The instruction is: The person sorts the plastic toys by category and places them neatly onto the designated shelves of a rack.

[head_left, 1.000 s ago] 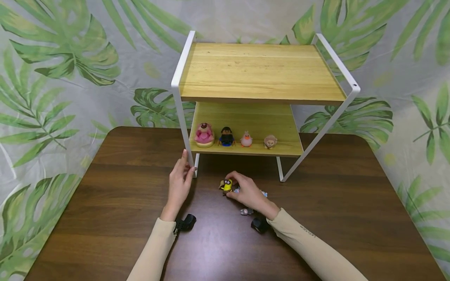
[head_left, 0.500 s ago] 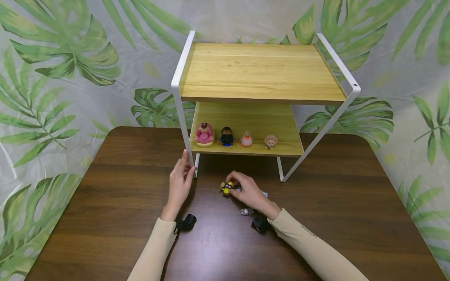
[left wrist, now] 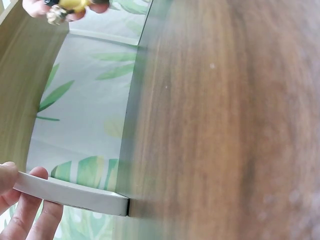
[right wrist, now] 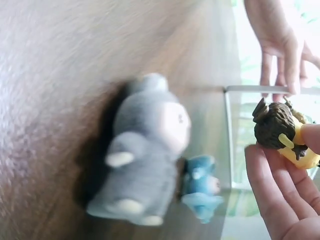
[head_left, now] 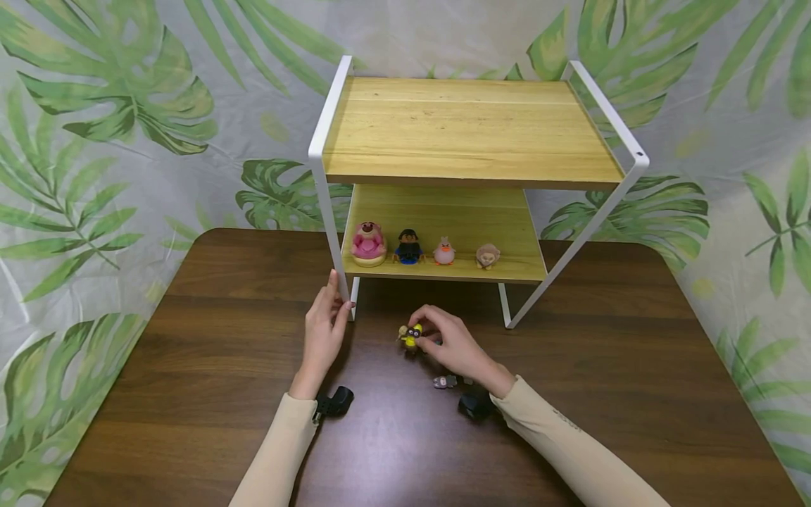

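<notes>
In the head view my left hand (head_left: 324, 327) is at the front left leg (head_left: 331, 225) of a two-tier shelf. The left wrist view has its thumb and fingers on either side of the white leg (left wrist: 75, 194). My right hand (head_left: 455, 345) pinches a small yellow and brown Minion figurine (head_left: 410, 339) in front of the shelf. In the right wrist view the figurine's dark brown underside (right wrist: 274, 127) faces the camera, between thumb and fingers. Near that hand, a grey plush-like figurine (right wrist: 145, 155) and a smaller blue figurine (right wrist: 201, 185) lie on the table.
On the lower shelf board (head_left: 443, 211) stand a pink bear (head_left: 369, 244), a figure in black and blue (head_left: 409, 248), a white duck (head_left: 444, 251) and a beige animal (head_left: 487, 256). The shelf stands on a brown wooden table (head_left: 209, 366).
My right hand has shifted slightly, and the Minion figurine has tilted and turned between its fingers. The left hand stays in place on the shelf leg.
</notes>
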Demonstrator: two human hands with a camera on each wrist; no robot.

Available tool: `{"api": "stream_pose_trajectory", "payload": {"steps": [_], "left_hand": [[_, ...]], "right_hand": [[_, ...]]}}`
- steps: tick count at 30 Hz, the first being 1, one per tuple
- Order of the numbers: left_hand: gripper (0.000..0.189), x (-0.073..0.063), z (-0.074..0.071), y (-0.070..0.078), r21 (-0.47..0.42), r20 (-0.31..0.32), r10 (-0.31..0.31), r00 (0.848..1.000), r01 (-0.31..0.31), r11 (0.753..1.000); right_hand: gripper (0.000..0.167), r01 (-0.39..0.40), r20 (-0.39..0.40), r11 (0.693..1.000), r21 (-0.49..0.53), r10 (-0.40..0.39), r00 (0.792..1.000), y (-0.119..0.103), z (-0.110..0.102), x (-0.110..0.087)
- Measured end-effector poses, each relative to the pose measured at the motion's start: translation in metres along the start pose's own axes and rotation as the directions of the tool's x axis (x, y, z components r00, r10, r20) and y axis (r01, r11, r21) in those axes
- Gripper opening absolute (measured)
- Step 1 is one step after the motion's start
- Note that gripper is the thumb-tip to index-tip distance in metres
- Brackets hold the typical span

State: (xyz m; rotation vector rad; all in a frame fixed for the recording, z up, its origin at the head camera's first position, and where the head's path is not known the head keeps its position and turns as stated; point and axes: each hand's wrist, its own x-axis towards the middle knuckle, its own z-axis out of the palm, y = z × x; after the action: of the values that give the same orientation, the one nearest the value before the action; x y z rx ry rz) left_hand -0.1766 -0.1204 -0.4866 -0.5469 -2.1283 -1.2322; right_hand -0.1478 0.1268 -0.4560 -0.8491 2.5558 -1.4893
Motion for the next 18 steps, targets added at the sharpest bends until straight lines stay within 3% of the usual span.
{"api": "stream_pose_trajectory", "payload": {"steps": [7, 14, 18], "left_hand": [[0.095, -0.001, 0.001, -0.001, -0.004, 0.002, -0.003, 1.0, 0.003, 1.0], [0.095, 0.0, 0.001, -0.002, 0.003, -0.002, 0.004, 1.0, -0.004, 1.0], [0.095, 0.0, 0.001, -0.002, -0.003, 0.001, 0.003, 1.0, -0.003, 1.0]], "right_hand": [[0.025, 0.023, -0.008, 0.999, 0.031, -0.023, 1.0, -0.014, -0.007, -0.003], [0.024, 0.05, -0.03, 0.996, 0.071, -0.048, 0.998, -0.059, -0.019, -0.006], [0.024, 0.067, -0.038, 0.993, 0.102, -0.063, 0.997, -0.052, -0.019, -0.005]]}}
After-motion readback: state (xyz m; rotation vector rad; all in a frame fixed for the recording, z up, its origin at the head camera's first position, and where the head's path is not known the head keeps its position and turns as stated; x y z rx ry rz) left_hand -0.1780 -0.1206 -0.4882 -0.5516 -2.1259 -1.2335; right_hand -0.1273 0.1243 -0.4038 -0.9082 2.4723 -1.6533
